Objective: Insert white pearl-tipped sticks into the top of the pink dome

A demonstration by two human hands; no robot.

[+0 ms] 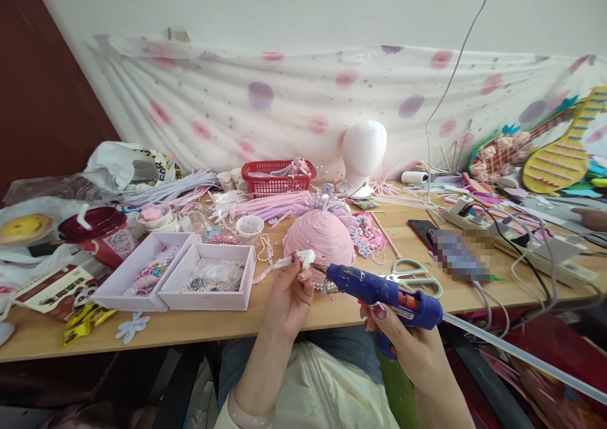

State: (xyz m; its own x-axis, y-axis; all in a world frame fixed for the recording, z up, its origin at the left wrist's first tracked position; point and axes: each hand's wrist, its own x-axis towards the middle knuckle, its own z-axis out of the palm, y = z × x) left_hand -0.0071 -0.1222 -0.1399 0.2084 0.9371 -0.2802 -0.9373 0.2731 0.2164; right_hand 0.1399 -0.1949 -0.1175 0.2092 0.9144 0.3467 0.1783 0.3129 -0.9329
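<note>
My left hand (290,296) pinches a small white piece (306,258) between its fingertips. Wrapped round the handle of a blue glue gun (379,290), my right hand (408,334) holds it with the nozzle at the white piece; whether they touch is too small to tell. A clear glue stick (521,356) sticks out of the gun's back. Just behind my hands sits a pink dome wound with cord (318,236), with pearls along its lower edge and pins standing behind its top.
Two white boxes of beads (249,283) stand left of my hands, near a dark red cup (102,233). Scissors (417,277), a phone (422,234) and power strips (531,245) lie right. Behind are a red basket (277,185) and a white foam head (364,154). Another person's hand (590,218) shows far right.
</note>
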